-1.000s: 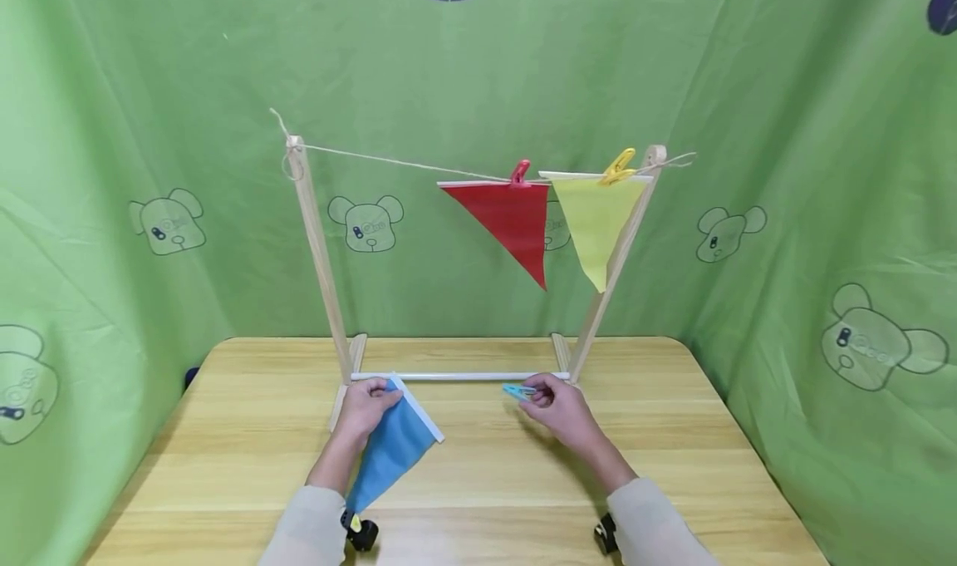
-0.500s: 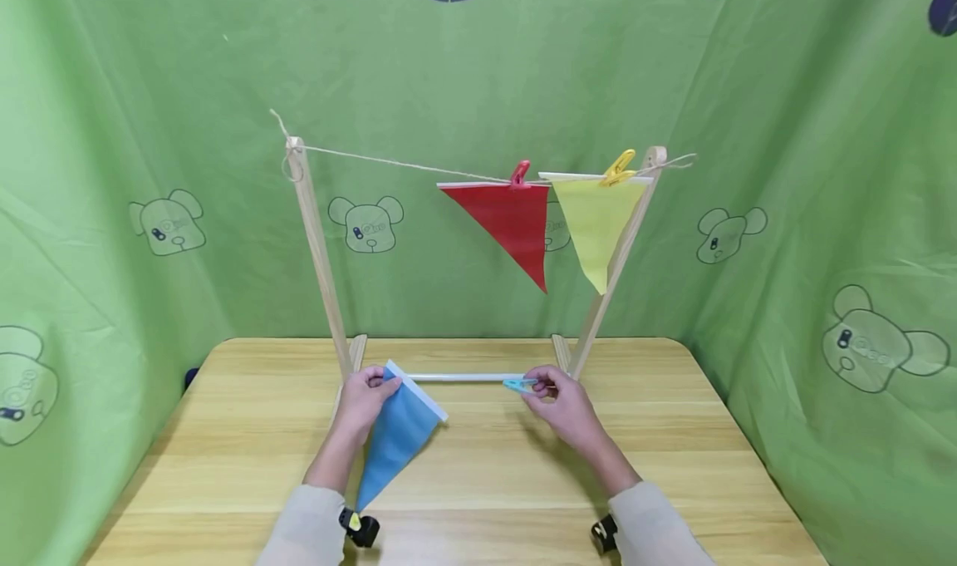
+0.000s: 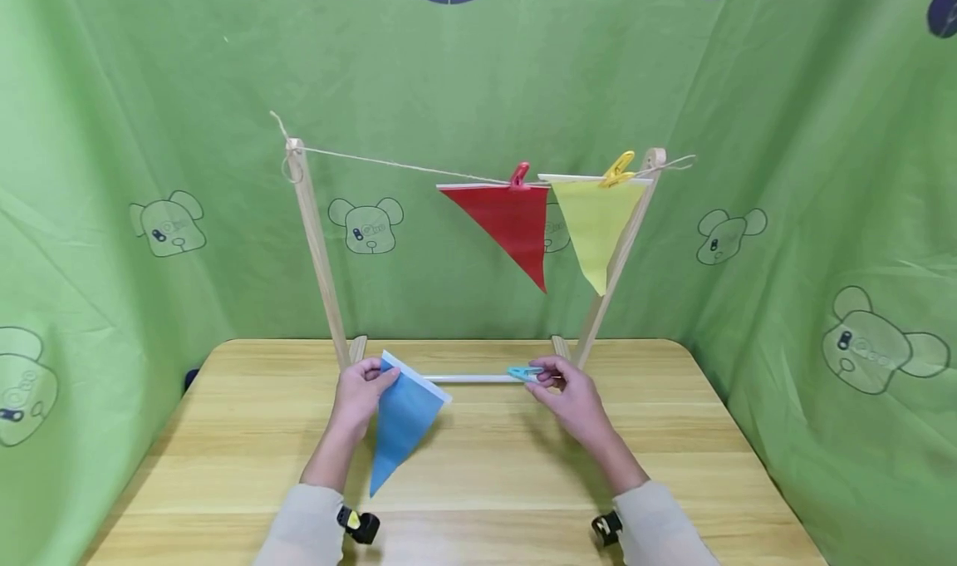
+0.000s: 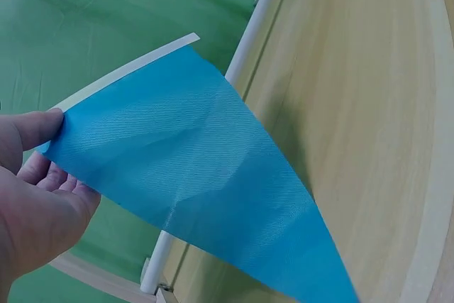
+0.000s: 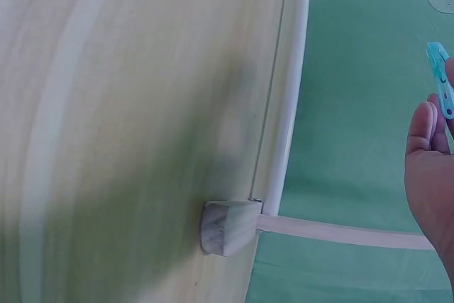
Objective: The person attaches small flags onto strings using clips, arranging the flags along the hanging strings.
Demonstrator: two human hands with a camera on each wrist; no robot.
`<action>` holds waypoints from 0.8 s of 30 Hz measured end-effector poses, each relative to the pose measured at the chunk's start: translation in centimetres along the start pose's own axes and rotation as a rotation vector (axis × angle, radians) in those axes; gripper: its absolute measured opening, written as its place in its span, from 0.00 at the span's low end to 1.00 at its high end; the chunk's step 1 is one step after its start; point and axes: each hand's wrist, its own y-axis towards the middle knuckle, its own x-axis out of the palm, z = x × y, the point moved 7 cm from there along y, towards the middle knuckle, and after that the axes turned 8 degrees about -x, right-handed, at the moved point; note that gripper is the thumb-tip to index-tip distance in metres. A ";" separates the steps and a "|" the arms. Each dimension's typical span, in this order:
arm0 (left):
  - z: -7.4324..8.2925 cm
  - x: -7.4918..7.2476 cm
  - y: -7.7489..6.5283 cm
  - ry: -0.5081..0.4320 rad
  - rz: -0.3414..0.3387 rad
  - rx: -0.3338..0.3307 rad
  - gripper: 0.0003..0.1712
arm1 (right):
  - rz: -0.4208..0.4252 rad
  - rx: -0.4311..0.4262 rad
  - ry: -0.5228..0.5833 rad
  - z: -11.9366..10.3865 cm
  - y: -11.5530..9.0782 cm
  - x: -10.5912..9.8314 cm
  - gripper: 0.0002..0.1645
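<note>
My left hand (image 3: 359, 398) pinches a blue triangular pennant (image 3: 407, 416) near the left end of its white top band, thumb in front. In the left wrist view the pennant (image 4: 177, 154) hangs tilted, its point toward the lower right. My right hand (image 3: 574, 396) holds a light-blue clothespin (image 3: 525, 373) between thumb and fingers, its tip pointing left. A string (image 3: 389, 163) runs between two wooden posts above and behind both hands. On its right half hang a red pennant (image 3: 508, 225) under a red clothespin (image 3: 519, 174) and a yellow pennant (image 3: 594, 225) under a yellow clothespin (image 3: 619, 169).
The left post (image 3: 317, 250) and right post (image 3: 624, 250) stand on the wooden table (image 3: 478, 483), joined low down by a white rod (image 3: 471, 378). Green curtain (image 3: 478, 67) with printed bear heads encloses the back and sides.
My left hand has risen a little, and the blue pennant now hangs more steeply, its top band higher. The right hand with the clothespin has moved slightly up and right.
</note>
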 end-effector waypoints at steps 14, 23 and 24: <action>0.3 -0.3 0.0 -0.064 0.001 -0.003 0.15 | 0.008 -0.014 -0.027 -1.6 0.1 -0.5 0.21; 1.7 -0.5 -0.5 -0.101 0.007 0.006 0.15 | 0.019 0.002 -0.020 -2.2 0.4 -1.1 0.22; 1.9 -0.5 -0.5 -0.110 0.008 0.007 0.15 | 0.021 0.001 -0.020 -2.3 0.5 -1.2 0.22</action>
